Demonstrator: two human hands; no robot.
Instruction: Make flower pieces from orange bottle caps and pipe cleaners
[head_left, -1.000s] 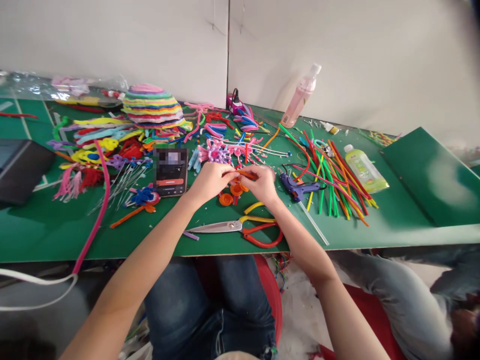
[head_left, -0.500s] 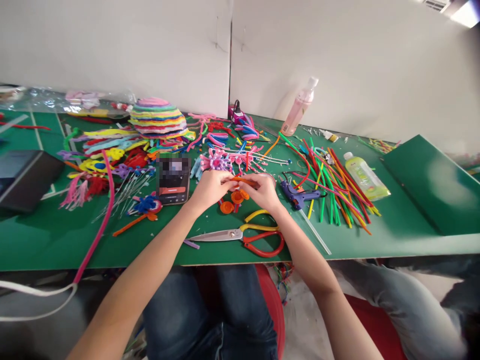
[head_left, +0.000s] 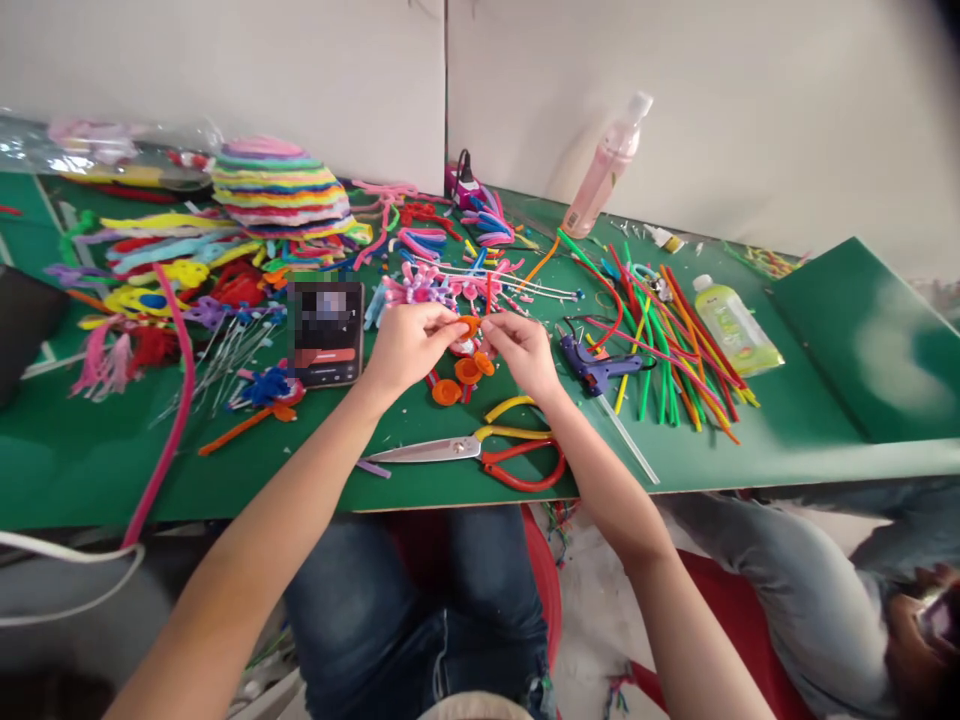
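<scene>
Between my two hands, over the table's middle, is a small orange pipe cleaner piece (head_left: 470, 326), bent round on itself. The fingertips of my left hand (head_left: 411, 345) pinch its left side. My right hand (head_left: 523, 352) is closed at its right end, thumb against forefinger. Just below the fingers lie coiled orange pipe cleaner discs (head_left: 447, 392), with red and blue bits by them. Scissors (head_left: 442, 450) with yellow and red handles rest in front of my wrists. Behind my hands are pink and purple pipe cleaner flowers (head_left: 424, 285).
Left of my hands lies a phone (head_left: 328, 335), beside a blue pipe cleaner flower (head_left: 266, 387). To the right are a glue gun (head_left: 596, 365), loose pipe cleaners (head_left: 675, 370) and a green-labelled bottle (head_left: 735, 325). A pink bottle (head_left: 607, 165) stands behind. Another person's leg (head_left: 802, 590) shows at right.
The orange pipe cleaner, stretched nearly straight between my fingers before, is now curled into a small bend. My hands have lowered their grip slightly apart, and the view has shifted.
</scene>
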